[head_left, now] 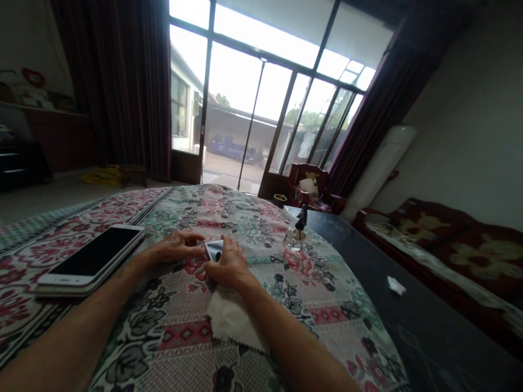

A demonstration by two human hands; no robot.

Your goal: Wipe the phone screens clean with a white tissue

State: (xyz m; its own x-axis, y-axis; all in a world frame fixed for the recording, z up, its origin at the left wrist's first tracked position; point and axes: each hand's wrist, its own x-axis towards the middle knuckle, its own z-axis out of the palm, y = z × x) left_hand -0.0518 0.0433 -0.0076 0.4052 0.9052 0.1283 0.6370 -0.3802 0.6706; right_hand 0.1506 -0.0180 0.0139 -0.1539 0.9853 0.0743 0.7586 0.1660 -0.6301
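Observation:
A small, flat, shiny rectangular thing with a dark spot (214, 249) is between my hands, low over the tablecloth; its exact kind I cannot make out. My right hand (229, 264) grips its right side, thumb in front and fingers behind. At its left edge are the curled fingertips of my left hand (180, 246). A white cloth with a zigzag edge (231, 318) lies partly under my right forearm. To the left, a white smartphone with a dark screen (96, 256) rests on another flat object. A clear glass bottle with a black top (297, 235) stands to the right.
The round table wears a floral tablecloth (253, 218). Beyond its right side is a dark, glossy table (368, 272) with a crumpled white piece (396, 286) on it. A wooden sofa (449, 234) and chair (308, 185) stand behind, near large glass doors (232, 120).

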